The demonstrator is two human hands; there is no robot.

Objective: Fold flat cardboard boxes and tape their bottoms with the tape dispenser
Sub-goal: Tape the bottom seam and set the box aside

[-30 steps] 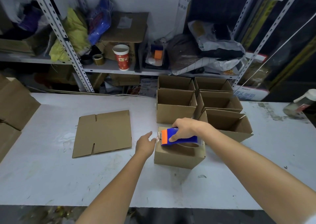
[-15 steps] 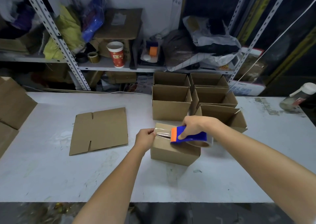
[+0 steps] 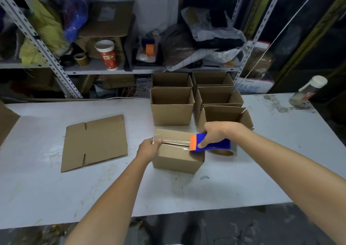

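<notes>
A folded cardboard box [image 3: 177, 159] stands bottom-up on the white table [image 3: 56, 188]. My right hand [image 3: 218, 132] grips the blue and orange tape dispenser [image 3: 209, 145] at the box's right edge. A strip of clear tape [image 3: 175, 142] runs along the bottom seam from the left edge to the dispenser. My left hand [image 3: 149, 148] holds the box's left edge, thumb pressing the tape end down. A flat unfolded box [image 3: 95, 142] lies on the table to the left.
Several open folded boxes [image 3: 172, 106] stand in rows behind the taped one. A bottle [image 3: 307, 91] lies at the far right of the table. More flat cardboard [image 3: 6, 121] sits at the left edge. Cluttered metal shelves [image 3: 112, 69] rise behind the table.
My right hand has pulled the dispenser from the box's left edge across to its right edge, laying tape along the seam. My left hand took hold of the left edge and stays there.
</notes>
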